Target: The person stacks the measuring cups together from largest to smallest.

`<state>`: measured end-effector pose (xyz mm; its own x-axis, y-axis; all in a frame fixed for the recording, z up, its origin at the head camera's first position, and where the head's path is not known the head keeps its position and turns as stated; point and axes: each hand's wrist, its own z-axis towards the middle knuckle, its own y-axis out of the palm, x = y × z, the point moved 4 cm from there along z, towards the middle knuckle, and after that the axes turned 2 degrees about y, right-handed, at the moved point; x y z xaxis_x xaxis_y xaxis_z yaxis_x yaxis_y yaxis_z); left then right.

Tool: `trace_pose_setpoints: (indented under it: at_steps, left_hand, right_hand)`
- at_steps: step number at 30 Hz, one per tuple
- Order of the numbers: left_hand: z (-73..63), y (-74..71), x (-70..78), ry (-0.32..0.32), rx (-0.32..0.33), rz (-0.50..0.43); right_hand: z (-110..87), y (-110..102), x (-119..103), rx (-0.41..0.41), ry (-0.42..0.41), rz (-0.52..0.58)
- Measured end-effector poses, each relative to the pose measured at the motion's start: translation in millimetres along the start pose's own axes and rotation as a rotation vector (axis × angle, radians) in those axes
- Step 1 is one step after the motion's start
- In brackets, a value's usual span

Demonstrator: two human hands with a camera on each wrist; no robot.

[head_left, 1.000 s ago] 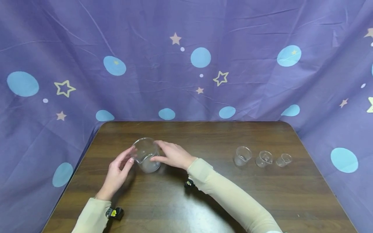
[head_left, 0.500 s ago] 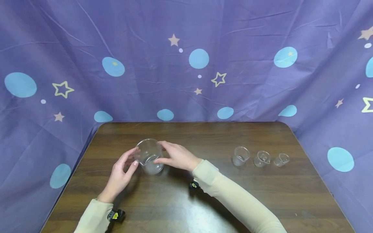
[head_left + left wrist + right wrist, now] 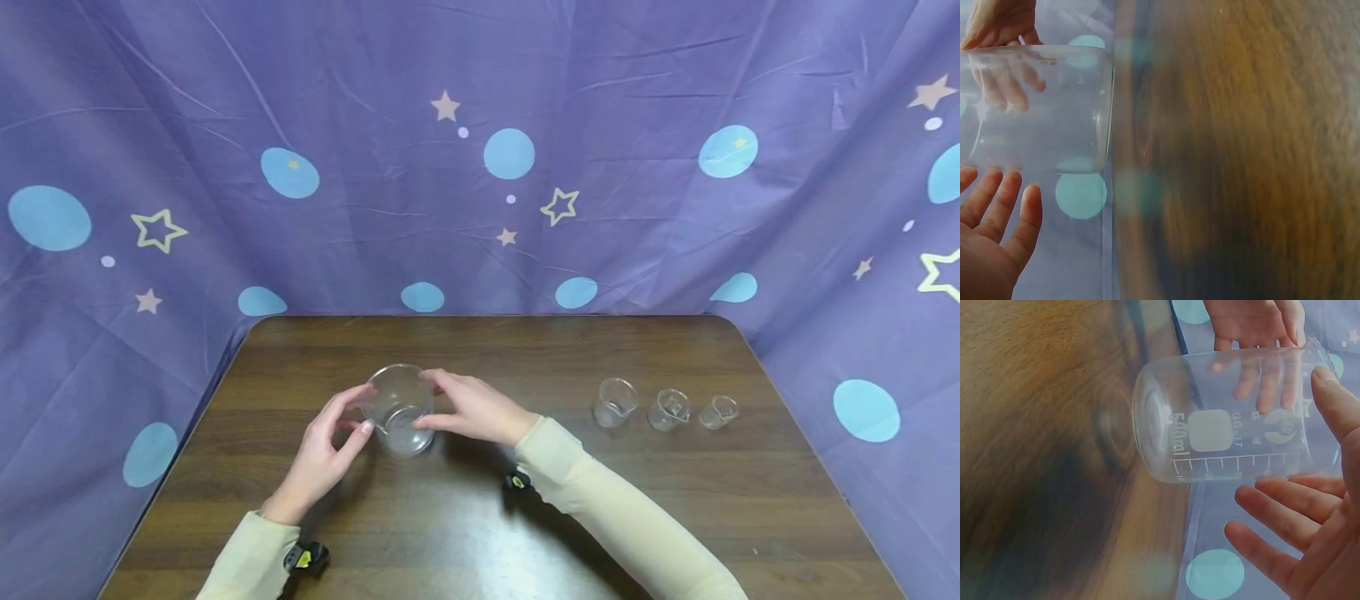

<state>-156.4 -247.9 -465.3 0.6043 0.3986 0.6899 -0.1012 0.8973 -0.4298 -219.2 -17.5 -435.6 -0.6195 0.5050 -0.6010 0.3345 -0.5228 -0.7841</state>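
Observation:
A large clear glass beaker (image 3: 397,392) stands upright between my two hands, at the left half of the table. Printed on its wall are "500ml" and a white scale, readable on the beaker (image 3: 1210,431) in the right wrist view. My left hand (image 3: 321,454) holds its left side, thumb at the front by the spout and fingers further back. On the opposite side my right hand (image 3: 480,408) grips near the rim, thumb in front, fingertips behind. In the left wrist view the base of the beaker (image 3: 1066,131) shows close over the tabletop. Nothing is seen inside it.
Three smaller glass beakers, a larger one (image 3: 615,404), a middle one (image 3: 667,410) and the smallest (image 3: 720,412), stand in a row at the right. The brown wooden table (image 3: 420,533) meets a purple curtain (image 3: 480,192) at the back and sides.
Both hands have carried the large beaker a short way to the right, keeping it upright. The head view has shifted slightly; the three small beakers keep their places on the table.

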Motion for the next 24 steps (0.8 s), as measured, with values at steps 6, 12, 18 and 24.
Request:
trace_pose_setpoints:
  at_steps: [6, 12, 18, 24]
  left_hand:
    - [3.8, 10.4, 5.0, -0.001, -0.032, -0.011]
    - [8.6, 20.0, 7.6, 0.027, -0.047, -0.023]
    - [14.7, 31.6, 10.4, 0.037, -0.079, -0.039]
    - [20.3, 43.3, 13.4, 0.04, -0.102, -0.071]
  right_hand:
    - [-9.9, -7.0, 4.9, -0.001, -0.001, -0.018]
    - [-19.5, -14.6, 9.5, 0.004, -0.011, -0.006]
    - [-30.2, -23.4, 17.0, 0.002, 0.0, 0.003]
    - [-39.8, -31.8, 23.2, 0.003, 0.005, 0.0]
